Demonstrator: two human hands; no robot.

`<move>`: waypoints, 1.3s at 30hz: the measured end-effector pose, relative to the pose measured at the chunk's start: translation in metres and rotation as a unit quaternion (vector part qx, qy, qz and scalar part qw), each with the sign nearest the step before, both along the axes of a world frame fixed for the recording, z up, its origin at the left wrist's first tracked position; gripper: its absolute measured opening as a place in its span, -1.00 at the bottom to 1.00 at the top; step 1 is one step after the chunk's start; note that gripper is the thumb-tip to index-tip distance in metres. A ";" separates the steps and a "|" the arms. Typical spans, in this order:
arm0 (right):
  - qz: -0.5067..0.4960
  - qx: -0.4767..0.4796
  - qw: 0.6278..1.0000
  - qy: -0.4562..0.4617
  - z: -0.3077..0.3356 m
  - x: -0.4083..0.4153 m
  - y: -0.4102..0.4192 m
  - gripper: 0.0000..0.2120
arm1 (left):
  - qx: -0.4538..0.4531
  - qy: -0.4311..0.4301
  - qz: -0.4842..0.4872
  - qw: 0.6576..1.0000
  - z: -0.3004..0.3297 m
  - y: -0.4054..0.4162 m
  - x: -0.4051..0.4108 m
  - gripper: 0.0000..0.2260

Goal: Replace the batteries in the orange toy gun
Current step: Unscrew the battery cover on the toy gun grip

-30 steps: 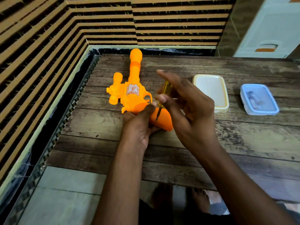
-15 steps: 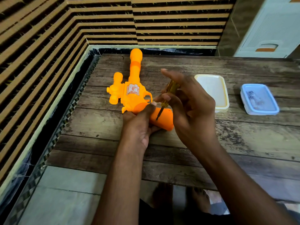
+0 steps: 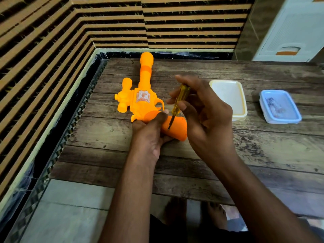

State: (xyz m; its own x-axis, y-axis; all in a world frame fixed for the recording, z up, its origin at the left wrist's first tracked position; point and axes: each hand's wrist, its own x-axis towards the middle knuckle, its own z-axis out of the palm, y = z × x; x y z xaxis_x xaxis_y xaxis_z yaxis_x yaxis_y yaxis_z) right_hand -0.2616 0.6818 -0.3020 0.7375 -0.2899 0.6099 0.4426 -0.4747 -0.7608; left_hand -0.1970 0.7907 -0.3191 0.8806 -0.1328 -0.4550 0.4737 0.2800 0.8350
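Observation:
The orange toy gun [image 3: 140, 100] lies on the wooden table [image 3: 245, 155], barrel pointing away from me. My left hand [image 3: 150, 132] grips its handle from the near side, thumb across the top. My right hand [image 3: 205, 116] pinches a yellow-handled screwdriver [image 3: 178, 100] between thumb and fingers. The screwdriver stands tilted, its metal tip down on the handle of the gun at a small screw hole. Part of the handle is hidden under my left hand.
A cream plastic box [image 3: 229, 99] sits to the right of my right hand. Further right stands a blue-lidded clear box [image 3: 278, 106] with small items inside. A slatted wall runs along the left and back of the table. My feet show below the near edge.
My right hand has shifted its fingers around the screwdriver handle, as in turning it. The tip stays on the gun's handle and my left hand keeps its grip.

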 end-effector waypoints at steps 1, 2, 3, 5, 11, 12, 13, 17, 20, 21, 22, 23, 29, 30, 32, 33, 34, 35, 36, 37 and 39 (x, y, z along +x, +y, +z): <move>0.005 0.002 1.000 0.001 0.000 0.000 0.000 -0.63 | -0.001 0.000 0.002 1.000 0.000 0.000 0.000 -0.84; 0.005 0.002 1.000 -0.002 0.000 -0.001 0.001 -0.66 | -0.002 -0.001 0.002 1.000 0.000 0.000 0.001 -0.85; 0.001 -0.002 1.000 -0.009 0.001 -0.001 0.001 -0.70 | 0.000 -0.005 -0.001 1.000 0.000 0.000 0.001 -0.85; -0.020 -0.018 0.999 -0.018 0.003 0.000 0.002 -0.73 | 0.001 -0.011 -0.003 1.000 0.001 0.000 0.001 -0.84; 0.004 -0.011 1.000 -0.017 0.001 -0.001 0.000 -0.62 | -0.005 -0.005 0.001 1.000 0.001 0.000 0.001 -0.84; 0.004 -0.009 1.000 -0.017 0.001 -0.001 0.001 -0.63 | -0.004 -0.006 -0.002 1.000 0.001 0.000 0.001 -0.85; -0.005 -0.011 1.000 -0.017 0.002 -0.001 0.001 -0.65 | -0.003 -0.007 -0.005 1.000 0.001 0.000 0.001 -0.84; -0.034 -0.029 0.999 -0.024 0.003 0.000 0.002 -0.64 | -0.011 -0.007 -0.002 1.000 0.001 -0.001 0.000 -0.85; 0.008 0.010 1.000 -0.015 0.002 0.000 0.001 -0.59 | -0.003 -0.006 0.000 1.000 0.000 -0.001 0.000 -0.84; 0.014 0.018 1.000 -0.012 0.002 -0.001 0.001 -0.59 | -0.003 -0.005 0.002 1.000 0.000 -0.001 0.001 -0.84; 0.016 0.024 1.000 -0.010 0.002 -0.001 0.001 -0.60 | -0.003 -0.005 0.001 1.000 0.000 -0.001 0.001 -0.84; 0.011 0.023 1.000 -0.009 0.003 -0.001 0.002 -0.61 | -0.002 -0.005 0.001 1.000 0.000 -0.001 0.001 -0.85; -0.015 -0.011 1.000 -0.009 0.001 0.000 0.000 -0.59 | -0.001 0.001 0.005 1.000 -0.002 -0.002 0.002 -0.81; -0.003 -0.001 1.000 -0.008 0.001 0.000 0.000 -0.58 | -0.002 0.002 0.005 1.000 -0.002 -0.002 0.002 -0.80; 0.001 0.006 1.000 -0.009 0.002 -0.001 0.000 -0.61 | -0.001 0.002 0.004 1.000 -0.001 -0.001 0.001 -0.77; -0.007 0.002 1.000 -0.011 0.002 -0.001 0.001 -0.63 | 0.001 0.001 0.002 1.000 -0.001 -0.001 0.001 -0.77; -0.018 -0.006 1.000 -0.014 0.003 -0.001 0.001 -0.64 | 0.002 0.001 0.001 1.000 -0.001 -0.001 0.001 -0.79; -0.027 -0.011 0.999 -0.016 0.003 0.000 0.000 -0.65 | 0.002 0.000 0.000 1.000 -0.001 -0.001 0.001 -0.81; -0.030 -0.009 0.999 -0.017 0.002 0.001 -0.001 -0.65 | 0.002 0.000 0.001 1.000 -0.002 -0.001 0.002 -0.84; -0.025 0.000 1.000 -0.017 0.001 0.001 -0.001 -0.64 | 0.002 0.001 0.002 1.000 -0.002 -0.001 0.002 -0.84; -0.005 0.021 1.000 -0.018 -0.002 0.001 -0.003 -0.62 | 0.002 0.007 0.005 1.000 -0.001 -0.001 0.002 -0.81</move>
